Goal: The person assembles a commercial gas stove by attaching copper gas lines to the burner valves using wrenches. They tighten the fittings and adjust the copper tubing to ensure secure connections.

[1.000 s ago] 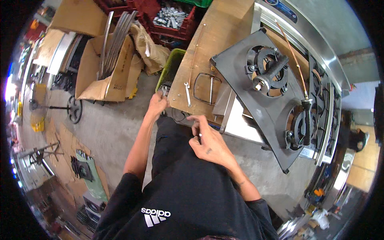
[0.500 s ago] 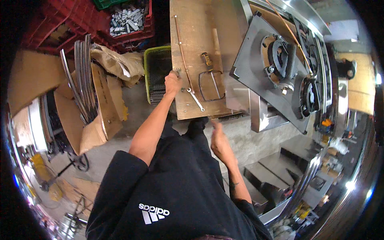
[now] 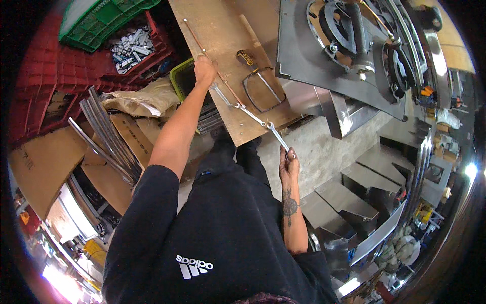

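Observation:
My right hand is closed around one end of a combination wrench. That wrench's open-ended jaw is close to the end of a second wrench lying on the wooden board. My left hand is closed over the board's left side, on a third wrench; its fingers partly hide the grip. A thin copper tube with small fittings runs along the board beside that hand. To its right, a screwdriver with a yellow and black handle lies across a thin black frame.
A black burner plate overhangs a steel body at the right. Red crates, one holding metal pieces, and a green crate stand at upper left. Metal strips lean in cardboard. Folded steel parts sit at lower right.
My right hand has come up with a wrench now plainly visible in it. My left hand has moved up along the board, showing more of its wrench. The view has turned.

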Motion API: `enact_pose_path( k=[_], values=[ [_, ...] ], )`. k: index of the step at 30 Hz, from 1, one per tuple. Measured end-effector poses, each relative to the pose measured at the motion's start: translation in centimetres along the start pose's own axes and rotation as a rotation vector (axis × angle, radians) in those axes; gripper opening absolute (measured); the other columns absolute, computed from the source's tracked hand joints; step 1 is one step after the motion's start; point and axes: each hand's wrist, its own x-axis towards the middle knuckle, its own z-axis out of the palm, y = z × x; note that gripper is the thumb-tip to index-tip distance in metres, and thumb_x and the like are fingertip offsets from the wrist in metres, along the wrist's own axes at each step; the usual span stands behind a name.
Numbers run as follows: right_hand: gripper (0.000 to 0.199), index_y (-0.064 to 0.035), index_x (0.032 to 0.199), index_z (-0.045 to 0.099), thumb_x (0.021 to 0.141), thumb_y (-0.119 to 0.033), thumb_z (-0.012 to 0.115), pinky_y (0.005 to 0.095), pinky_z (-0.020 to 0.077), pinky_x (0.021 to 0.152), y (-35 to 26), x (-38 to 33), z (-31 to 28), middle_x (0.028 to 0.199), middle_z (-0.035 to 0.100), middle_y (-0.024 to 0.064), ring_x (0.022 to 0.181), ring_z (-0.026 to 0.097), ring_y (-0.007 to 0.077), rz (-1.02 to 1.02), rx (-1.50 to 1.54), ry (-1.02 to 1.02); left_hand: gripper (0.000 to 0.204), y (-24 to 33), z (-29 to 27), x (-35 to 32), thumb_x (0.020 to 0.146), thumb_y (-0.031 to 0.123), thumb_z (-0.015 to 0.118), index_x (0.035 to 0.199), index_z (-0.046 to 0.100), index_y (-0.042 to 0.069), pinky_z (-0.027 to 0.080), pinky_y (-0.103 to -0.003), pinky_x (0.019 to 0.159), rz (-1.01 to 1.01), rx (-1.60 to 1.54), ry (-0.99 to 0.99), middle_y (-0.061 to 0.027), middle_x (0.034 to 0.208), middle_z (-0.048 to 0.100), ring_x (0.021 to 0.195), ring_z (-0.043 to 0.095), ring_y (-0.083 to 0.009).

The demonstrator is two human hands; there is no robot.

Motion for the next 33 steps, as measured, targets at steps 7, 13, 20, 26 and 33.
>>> enact_pose_path(
  k=[7, 13, 20, 26, 33],
  values=[
    [0.028, 0.0133, 0.131, 0.048, 0.108, -0.002, 0.052, 0.0382, 0.0612, 0.106, 2.4, 2.9, 2.3, 0.123, 0.059, 0.0216, 0.114, 0.066, 0.0341, -0.012, 0.012, -0.093, 0.043, 1.4, -1.6, 1.7, 0.082, 0.027, 0.075, 0.106, 0.075, -0.008, 0.058, -0.049, 0.097, -0.086, 0.048, -0.072, -0.0307, 0.115, 0.073, 0.109, 0.072, -0.045],
    [0.031, 0.0015, 0.123, 0.055, 0.108, -0.025, 0.061, 0.0301, 0.0586, 0.063, 3.9, 5.0, 5.7, 0.087, 0.067, 0.0107, 0.081, 0.07, 0.0196, -0.034, -0.534, -0.096, 0.043, 0.9, -5.9, 0.9, 0.079, 0.028, 0.075, 0.094, 0.073, -0.012, 0.059, -0.049, 0.092, -0.065, -0.104, -0.055, -0.0347, 0.101, 0.073, 0.101, 0.074, -0.0461],
    [0.051, 0.0092, 0.129, 0.056, 0.109, -0.038, 0.054, 0.049, 0.0509, 0.094, 1.1, 0.2, 8.2, 0.11, 0.068, 0.0304, 0.102, 0.066, 0.0429, -0.827, -1.605, -0.034, 0.034, 2.2, -12.0, -4.8, 0.083, 0.027, 0.074, 0.079, 0.071, -0.007, 0.06, -0.042, 0.076, 0.047, -0.293, 0.013, -0.0213, 0.069, 0.073, 0.077, 0.078, -0.0343],
    [0.048, 0.007, 0.129, 0.059, 0.112, -0.036, 0.047, 0.0509, 0.0485, 0.1, -1.7, -10.3, 13.5, 0.121, 0.065, 0.0347, 0.116, 0.064, 0.0479, -0.686, -1.322, -0.83, 0.035, 5.2, -13.4, -15.3, 0.089, 0.023, 0.075, 0.098, 0.069, -0.01, 0.06, -0.034, 0.067, 0.087, -0.46, 0.023, -0.0175, 0.078, 0.077, 0.069, 0.076, -0.0207],
    [0.038, -0.0017, 0.136, 0.051, 0.114, -0.031, 0.043, 0.0526, 0.0518, 0.082, -4.5, -15.0, 12.4, 0.095, 0.067, 0.03, 0.093, 0.067, 0.0515, -0.424, -1.47, -1.005, 0.034, 9.8, -12.8, -25.4, 0.095, 0.02, 0.075, 0.105, 0.06, -0.009, 0.059, -0.028, 0.064, 0.043, -0.666, -0.073, -0.012, 0.085, 0.07, 0.07, 0.071, -0.0162]
  ],
)
